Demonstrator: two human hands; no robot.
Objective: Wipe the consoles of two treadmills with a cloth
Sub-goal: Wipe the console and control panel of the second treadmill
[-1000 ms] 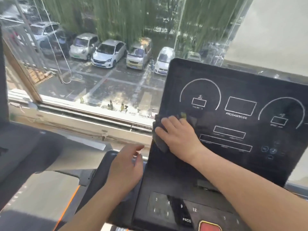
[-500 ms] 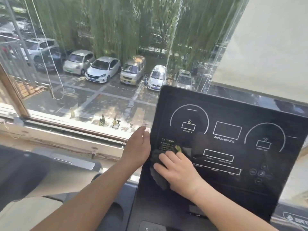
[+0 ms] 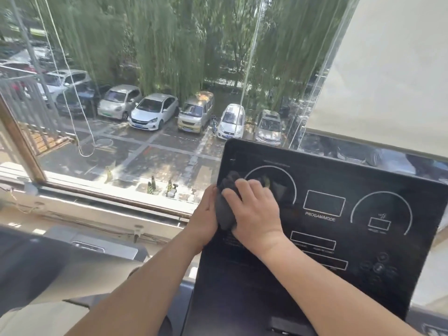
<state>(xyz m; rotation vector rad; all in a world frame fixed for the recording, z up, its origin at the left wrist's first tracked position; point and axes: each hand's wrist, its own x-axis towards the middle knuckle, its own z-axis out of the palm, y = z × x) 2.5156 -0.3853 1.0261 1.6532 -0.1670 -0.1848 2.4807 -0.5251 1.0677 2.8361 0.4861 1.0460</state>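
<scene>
One console (image 3: pixel 266 292) (black, glossy). One dark cloth (image 3: pixel 224 214), pressed against it under right hand (image 3: pixel 254 210), fingers extended. Left hand (image 3: pixel 204 214) at console's left edge; grip indiscernible.

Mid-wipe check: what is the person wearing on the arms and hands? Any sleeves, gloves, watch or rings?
Nothing worn shows. The left hand and right hand are ungloved, with no rings visible. The left forearm and right forearm are bare to the frame's edge: no sleeves, watch or wristband in view.
</scene>
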